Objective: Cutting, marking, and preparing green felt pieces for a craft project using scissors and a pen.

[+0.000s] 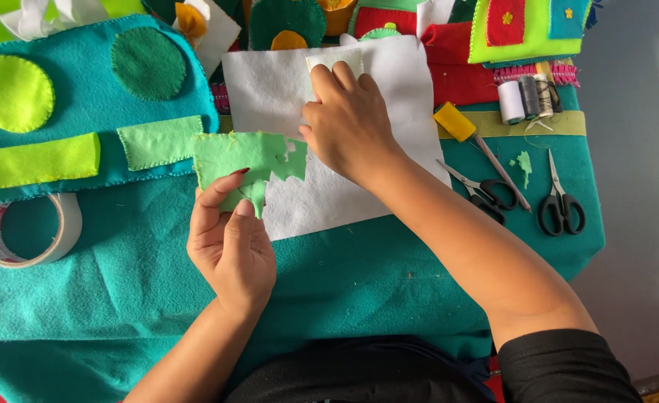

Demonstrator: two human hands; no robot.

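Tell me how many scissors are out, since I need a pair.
2: one pair of scissors lies right of the white felt sheet, another black-handled pair nearer the table's right edge. More may be hidden.

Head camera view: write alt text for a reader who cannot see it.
The left hand pinches a ragged light-green felt scrap, while the right hand presses on a white felt sheet over a teal cloth; scissors lie to the right.
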